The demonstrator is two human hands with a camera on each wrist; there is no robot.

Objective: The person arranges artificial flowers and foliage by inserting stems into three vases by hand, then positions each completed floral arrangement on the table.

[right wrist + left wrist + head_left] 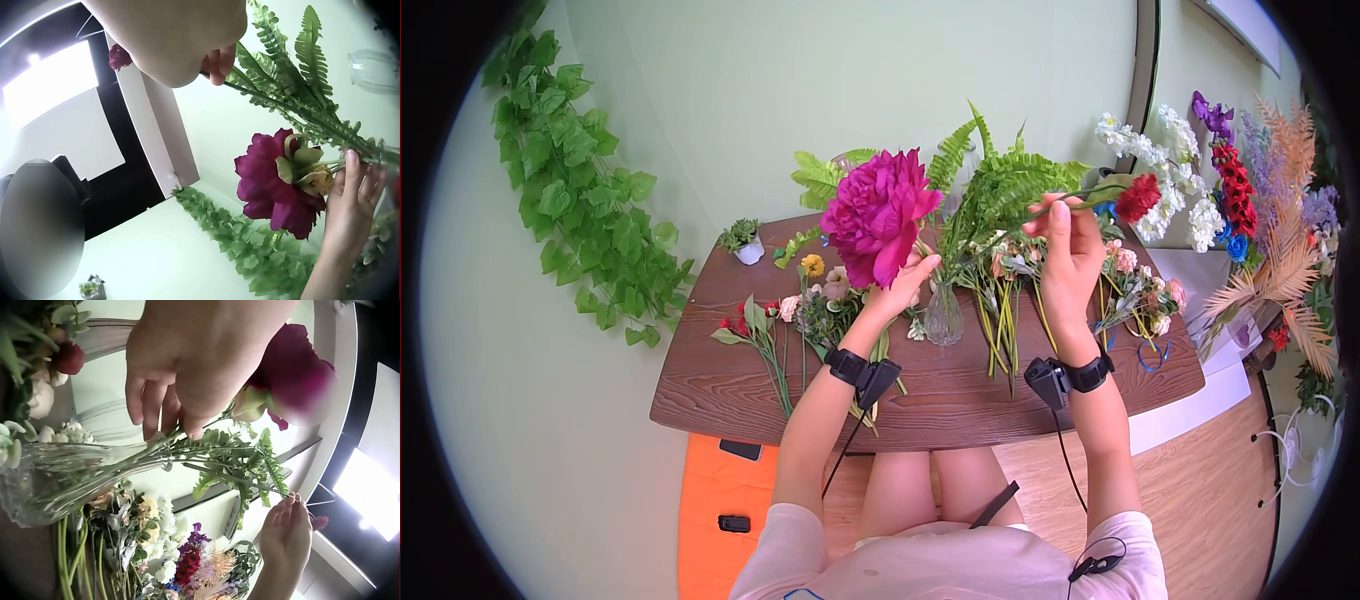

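Note:
A large magenta peony [882, 215] and green fern fronds [1012, 188] rise from a clear glass vase [944, 318] on the table. At the vase's mouth, just below the peony's head, my left hand [903, 287] holds the stems between thumb and fingers; the left wrist view shows those fingers [153, 409] curled there. Higher and to the right, my right hand [1072, 250] pinches the green stem of a red carnation [1138, 198], whose head points right. In the right wrist view, this stem [250, 92] slants down alongside the ferns toward the vase.
Red flowers [742, 325] and mixed blooms lie left of the vase, with long-stemmed pale flowers [1125, 262] to its right. A small potted plant [743, 240] stands at the dark wooden table's [730, 390] back left. Tall white blossoms [1170, 190] and dried fronds crowd the right side.

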